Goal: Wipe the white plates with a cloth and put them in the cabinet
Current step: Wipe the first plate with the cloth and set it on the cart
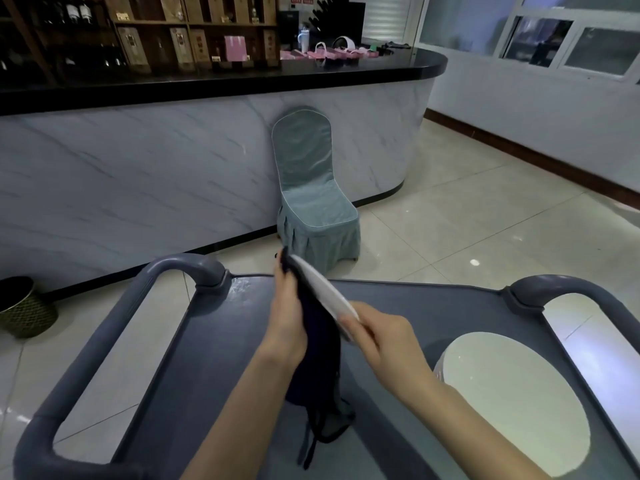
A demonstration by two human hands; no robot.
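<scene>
Seen from above, two bare hands work over a grey plastic service cart (214, 341). The right hand (384, 344) grips the near edge of a round white plate (325, 292), held tilted on edge above the cart. The left hand (287, 317) presses a dark navy cloth (317, 355) against the plate's left face. A stack of white plates (512, 400) sits at the cart's near right. Beyond stands a teal fabric-covered chair (311, 188) against a marble-fronted bar (138, 168).

My only view sits on the person's head, looking forward and down, close over the grey cart (221, 358), out toward the marble bar counter (145, 161).
</scene>
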